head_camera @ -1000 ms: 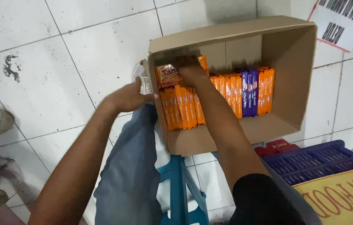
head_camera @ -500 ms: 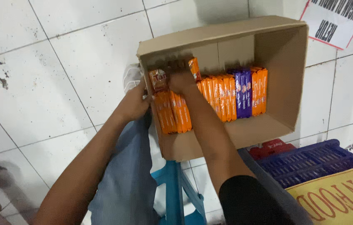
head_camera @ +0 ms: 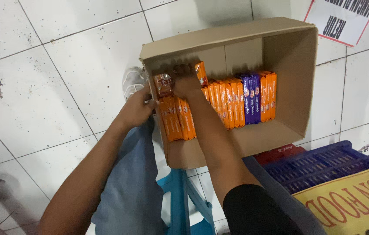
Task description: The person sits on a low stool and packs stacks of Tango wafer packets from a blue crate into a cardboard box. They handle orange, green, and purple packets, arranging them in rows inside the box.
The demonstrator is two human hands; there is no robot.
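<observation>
A brown cardboard box [head_camera: 293, 61] rests on my lap, open toward me. Inside stands a row of orange snack packets [head_camera: 226, 104] with two purple packets [head_camera: 250, 99] among them. My right hand [head_camera: 185, 82] reaches into the box's left end, its fingers closed on an orange packet [head_camera: 200, 72] at the top of the row. My left hand [head_camera: 136, 109] grips the box's left wall from outside, thumb by the front edge. Another orange packet [head_camera: 163, 82] stands up just inside that wall.
A blue plastic stool [head_camera: 182, 204] stands under my legs on the white tiled floor [head_camera: 41, 65]. At the right lie a blue plastic crate [head_camera: 323, 167], a yellow printed carton [head_camera: 350, 204] and a red package [head_camera: 280, 153]. A white sign [head_camera: 345, 19] lies at the top right.
My right hand has pushed deeper into the box's left end and closed on a packet. The left hand keeps its hold on the box wall. The view shifted slightly.
</observation>
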